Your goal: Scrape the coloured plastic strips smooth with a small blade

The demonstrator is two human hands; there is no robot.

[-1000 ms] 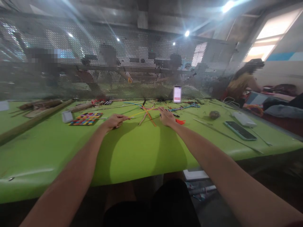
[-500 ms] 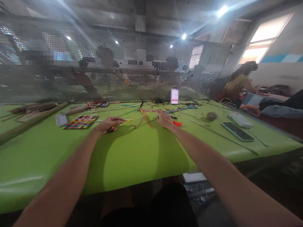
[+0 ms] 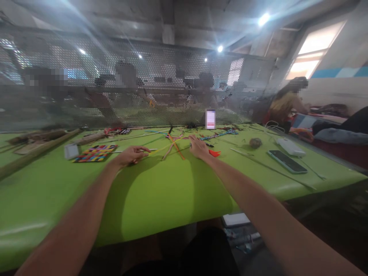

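Nearest the cam: a dark-clothed knee (image 3: 211, 251) under the edge of the green table (image 3: 161, 199). L hand (image 3: 132, 155) low over the tabletop, thumb + fingertips pinched narrow on one end of the yellow strip (image 3: 164, 148), prob. so that one strand can be guided apart from the rest. Strip runs across to the R hand (image 3: 199, 147), which lies palm down, fingers stretched fwd near the strip crossing, apparently to steady it; can't tell if it grips anything underneath. Orange strip (image 3: 178, 150) and pale strip (image 3: 167, 152) splay toward the person, ends loose. Just beside R hand, a red piece (image 3: 214, 153); off left, a multicoloured woven mat (image 3: 96, 153), prob. parked there to leave the middle free. Flat phone (image 3: 287, 161) out right, well apart from the hands. Farther: upright phone (image 3: 211, 119) facing the person, maybe stood for viewing, then the perforated screen (image 3: 172, 103), blurry figures behind. Vs 1 sec ago: yellow strip was straight, now bows a bit; L hand's slightly farther from R; R hand's still by the crossing; view's tipped up a touch.
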